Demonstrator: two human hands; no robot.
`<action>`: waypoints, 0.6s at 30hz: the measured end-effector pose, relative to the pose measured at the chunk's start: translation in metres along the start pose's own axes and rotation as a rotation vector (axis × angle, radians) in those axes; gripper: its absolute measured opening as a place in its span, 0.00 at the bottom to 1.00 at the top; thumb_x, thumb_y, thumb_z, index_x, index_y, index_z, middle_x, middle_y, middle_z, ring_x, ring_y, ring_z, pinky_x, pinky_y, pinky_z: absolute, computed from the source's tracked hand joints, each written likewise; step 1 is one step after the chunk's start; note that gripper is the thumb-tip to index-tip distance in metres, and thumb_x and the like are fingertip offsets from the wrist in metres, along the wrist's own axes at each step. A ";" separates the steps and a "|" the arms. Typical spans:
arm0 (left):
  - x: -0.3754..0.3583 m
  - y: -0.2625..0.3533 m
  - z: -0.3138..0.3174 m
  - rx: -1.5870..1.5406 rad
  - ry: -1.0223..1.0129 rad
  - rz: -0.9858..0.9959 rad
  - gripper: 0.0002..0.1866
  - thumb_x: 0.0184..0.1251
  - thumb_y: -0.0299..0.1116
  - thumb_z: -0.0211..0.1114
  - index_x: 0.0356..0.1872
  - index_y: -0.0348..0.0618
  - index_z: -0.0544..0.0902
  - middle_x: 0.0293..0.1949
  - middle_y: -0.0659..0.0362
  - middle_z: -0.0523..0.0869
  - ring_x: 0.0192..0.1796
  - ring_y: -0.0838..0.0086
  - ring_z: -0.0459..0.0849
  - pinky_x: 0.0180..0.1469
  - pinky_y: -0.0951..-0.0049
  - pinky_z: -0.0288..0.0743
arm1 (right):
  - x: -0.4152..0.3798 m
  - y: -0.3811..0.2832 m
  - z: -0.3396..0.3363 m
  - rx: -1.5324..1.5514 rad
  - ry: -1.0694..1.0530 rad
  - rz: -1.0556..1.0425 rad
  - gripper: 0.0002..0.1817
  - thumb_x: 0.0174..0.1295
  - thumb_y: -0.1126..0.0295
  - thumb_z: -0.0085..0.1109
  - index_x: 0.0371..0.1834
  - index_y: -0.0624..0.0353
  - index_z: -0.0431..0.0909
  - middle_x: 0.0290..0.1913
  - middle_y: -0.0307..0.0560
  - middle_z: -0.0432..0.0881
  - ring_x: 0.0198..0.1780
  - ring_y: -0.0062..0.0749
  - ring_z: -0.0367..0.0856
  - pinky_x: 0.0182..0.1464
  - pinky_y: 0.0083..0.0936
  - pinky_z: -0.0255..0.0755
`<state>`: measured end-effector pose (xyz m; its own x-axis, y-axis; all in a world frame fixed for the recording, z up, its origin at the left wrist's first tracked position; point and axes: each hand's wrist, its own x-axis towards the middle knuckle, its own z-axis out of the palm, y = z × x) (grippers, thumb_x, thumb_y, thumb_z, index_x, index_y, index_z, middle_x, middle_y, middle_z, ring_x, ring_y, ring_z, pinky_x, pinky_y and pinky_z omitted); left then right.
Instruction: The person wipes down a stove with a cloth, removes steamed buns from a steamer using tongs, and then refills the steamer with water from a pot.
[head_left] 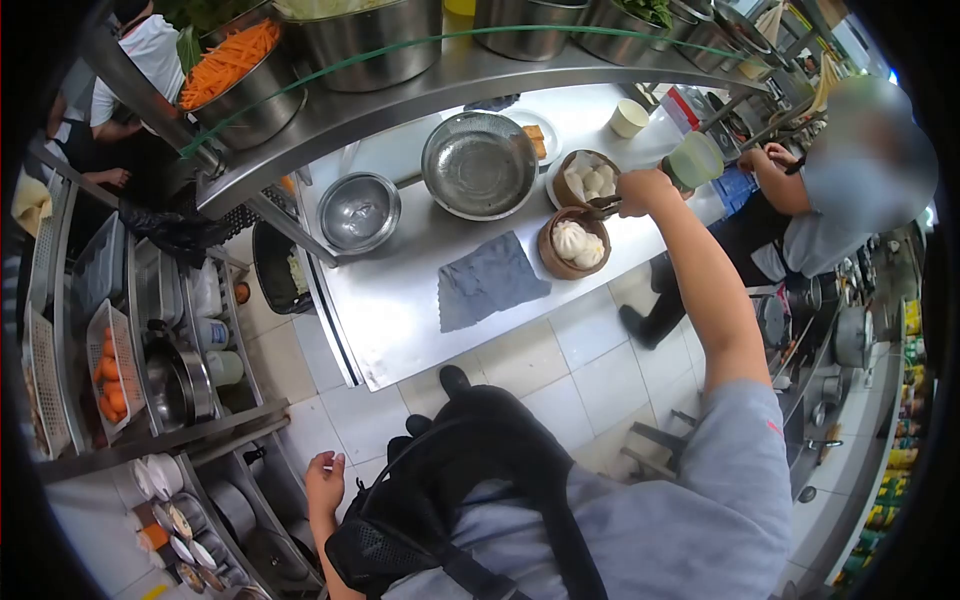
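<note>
My right hand (645, 192) is closed around the handle of dark tongs (603, 203), whose tips lie between two round bamboo steamers. The nearer steamer (556, 262) holds white pleated buns (577, 244). In the farther steamer (567, 163), which rests on a white plate, are several smaller white pieces (597, 182) on paper. My left hand (325, 480) hangs low beside my body, away from the counter, its fingers slightly curled with nothing in them. A grey cloth (490, 281) lies flat on the steel counter (400, 345), left of the steamers.
Two metal bowls (480, 165) (359, 212) stand on the counter. A co-worker (800, 190) is at its right end, near a green container (693, 160). Overhead runs a shelf (350, 95) with metal tubs. Racks (170, 435) flank me on the left.
</note>
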<state>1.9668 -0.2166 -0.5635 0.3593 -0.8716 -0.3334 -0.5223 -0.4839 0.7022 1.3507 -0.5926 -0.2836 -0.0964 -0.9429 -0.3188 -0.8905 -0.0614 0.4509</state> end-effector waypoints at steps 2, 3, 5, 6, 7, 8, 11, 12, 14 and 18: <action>-0.003 -0.012 0.002 0.041 -0.013 -0.019 0.20 0.68 0.41 0.71 0.49 0.33 0.85 0.39 0.49 0.88 0.36 0.63 0.85 0.41 0.63 0.79 | 0.007 0.005 0.005 0.020 0.022 0.021 0.19 0.50 0.59 0.73 0.43 0.57 0.89 0.42 0.51 0.90 0.47 0.48 0.89 0.49 0.40 0.83; -0.004 -0.014 0.001 0.044 -0.011 -0.015 0.20 0.68 0.41 0.71 0.49 0.33 0.85 0.39 0.49 0.88 0.36 0.63 0.85 0.41 0.63 0.79 | 0.010 0.007 0.005 0.024 0.025 0.022 0.19 0.50 0.59 0.73 0.43 0.57 0.89 0.42 0.51 0.90 0.47 0.48 0.89 0.49 0.40 0.83; -0.008 -0.027 -0.010 0.082 -0.020 -0.026 0.21 0.68 0.43 0.71 0.49 0.33 0.86 0.39 0.47 0.88 0.38 0.62 0.86 0.43 0.63 0.79 | 0.017 -0.005 0.004 -0.003 -0.001 0.067 0.20 0.50 0.59 0.74 0.44 0.58 0.89 0.44 0.52 0.90 0.48 0.48 0.89 0.50 0.40 0.83; -0.007 -0.030 -0.012 0.080 -0.016 -0.025 0.21 0.68 0.43 0.71 0.49 0.33 0.86 0.39 0.47 0.88 0.38 0.62 0.86 0.43 0.63 0.79 | 0.020 -0.002 0.005 -0.002 0.004 0.066 0.20 0.50 0.59 0.74 0.44 0.58 0.89 0.44 0.52 0.90 0.48 0.48 0.89 0.50 0.40 0.83; -0.007 -0.035 -0.015 0.094 -0.011 -0.023 0.21 0.68 0.43 0.71 0.49 0.33 0.86 0.40 0.46 0.88 0.39 0.59 0.86 0.44 0.62 0.80 | 0.025 0.001 0.006 -0.005 0.020 0.090 0.20 0.50 0.59 0.74 0.45 0.58 0.89 0.45 0.53 0.90 0.49 0.48 0.89 0.50 0.40 0.83; -0.007 -0.040 -0.017 0.108 -0.005 -0.024 0.21 0.67 0.43 0.71 0.48 0.33 0.86 0.40 0.45 0.88 0.40 0.57 0.87 0.45 0.61 0.80 | 0.030 0.003 0.006 -0.008 0.037 0.110 0.20 0.50 0.59 0.74 0.45 0.58 0.89 0.46 0.53 0.90 0.50 0.48 0.89 0.51 0.40 0.83; -0.006 -0.039 -0.029 0.137 -0.007 -0.042 0.20 0.68 0.43 0.70 0.48 0.32 0.86 0.40 0.43 0.88 0.42 0.52 0.87 0.47 0.59 0.80 | 0.048 0.012 0.007 -0.032 0.079 0.113 0.20 0.50 0.60 0.74 0.44 0.59 0.89 0.48 0.54 0.90 0.51 0.47 0.89 0.51 0.40 0.83; -0.010 -0.045 -0.036 0.160 -0.022 -0.060 0.20 0.68 0.42 0.70 0.48 0.32 0.86 0.40 0.42 0.88 0.43 0.51 0.87 0.48 0.58 0.80 | 0.057 0.003 0.005 -0.027 0.077 0.112 0.19 0.50 0.60 0.74 0.44 0.58 0.89 0.48 0.54 0.90 0.51 0.47 0.89 0.52 0.40 0.83; -0.015 -0.045 -0.039 0.138 -0.015 -0.114 0.20 0.68 0.42 0.69 0.48 0.32 0.86 0.41 0.42 0.88 0.44 0.51 0.87 0.49 0.58 0.80 | 0.063 0.009 0.003 -0.047 0.088 0.069 0.19 0.50 0.61 0.73 0.43 0.58 0.89 0.47 0.54 0.90 0.51 0.47 0.89 0.51 0.40 0.83; -0.027 -0.004 -0.012 0.133 0.058 -0.097 0.22 0.68 0.44 0.70 0.50 0.32 0.85 0.40 0.44 0.88 0.43 0.54 0.87 0.47 0.59 0.79 | 0.095 0.030 0.004 -0.101 0.153 0.005 0.14 0.52 0.66 0.68 0.41 0.57 0.89 0.45 0.54 0.90 0.48 0.47 0.90 0.48 0.40 0.84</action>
<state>1.9687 -0.1902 -0.5498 0.4550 -0.8162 -0.3561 -0.5797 -0.5750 0.5774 1.3128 -0.6828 -0.3037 -0.0250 -0.9815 -0.1896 -0.8405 -0.0821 0.5356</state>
